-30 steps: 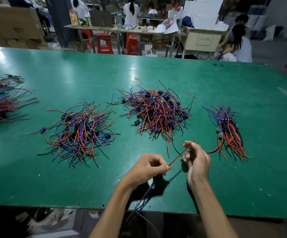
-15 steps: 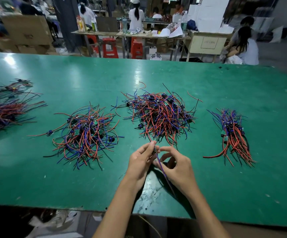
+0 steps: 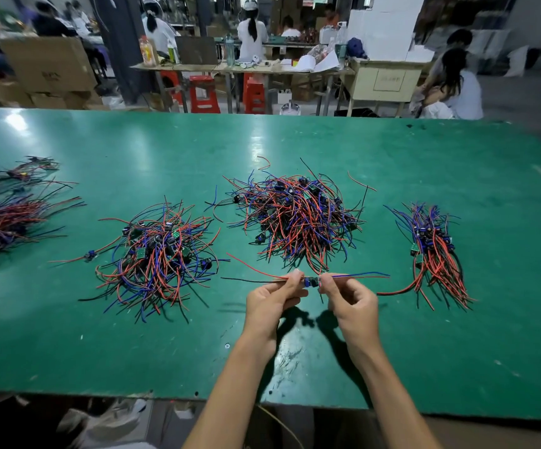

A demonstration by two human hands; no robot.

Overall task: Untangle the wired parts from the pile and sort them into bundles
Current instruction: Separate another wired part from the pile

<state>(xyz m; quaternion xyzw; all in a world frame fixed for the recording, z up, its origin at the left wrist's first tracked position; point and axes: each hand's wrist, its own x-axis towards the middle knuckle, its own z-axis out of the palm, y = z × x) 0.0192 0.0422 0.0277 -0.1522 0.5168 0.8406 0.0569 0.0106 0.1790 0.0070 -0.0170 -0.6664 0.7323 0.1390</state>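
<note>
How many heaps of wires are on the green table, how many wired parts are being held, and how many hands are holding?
Loose tangled heaps: 2, the left heap and the middle heap
Tidy bundles: 1, the right bundle
Blurry heaps at the far left edge: cannot count them
Held wired part: 1
Hands: 2, left hand and right hand
Total: 6

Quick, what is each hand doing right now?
Left hand: pinches the left end of one wired part.
Right hand: pinches the same wired part's right end, wires sticking out sideways.
</note>
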